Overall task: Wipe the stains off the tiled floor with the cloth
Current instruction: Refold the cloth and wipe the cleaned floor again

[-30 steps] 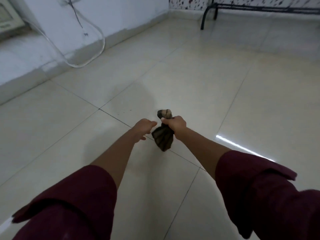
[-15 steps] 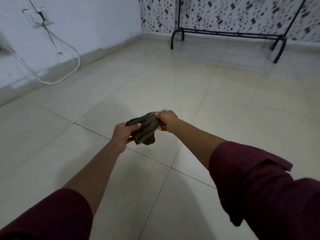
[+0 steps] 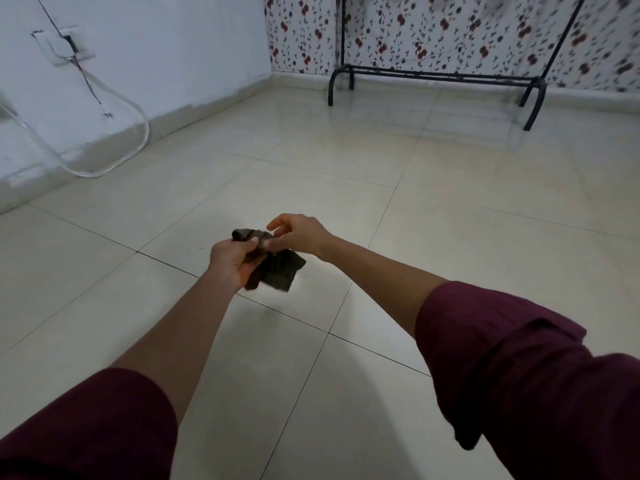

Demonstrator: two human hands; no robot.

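Observation:
A dark brown cloth point(image 3: 278, 270) is held bunched above the cream tiled floor point(image 3: 346, 188), near the middle of the view. My left hand point(image 3: 232, 259) grips its left side from below, fingers closed on the fabric. Just right of it, my right hand point(image 3: 299, 233) rests on the cloth's top edge, thumb and lower fingers pinching the fabric, the index finger lifted. Part of the cloth is hidden between the two hands. A faint dark smudge point(image 3: 273, 310) lies on the tile just below the cloth.
A black metal rack point(image 3: 436, 77) stands against the flowered back wall. On the left wall a socket point(image 3: 67, 46) feeds a thin cable, and a clear hose point(image 3: 114, 164) loops down to the floor. Dark grout lines cross the tiles.
The cloth first hung from my right hand alone; my left hand has since closed on it. My right hand has loosened, one finger lifting. The view has tilted up toward the rack.

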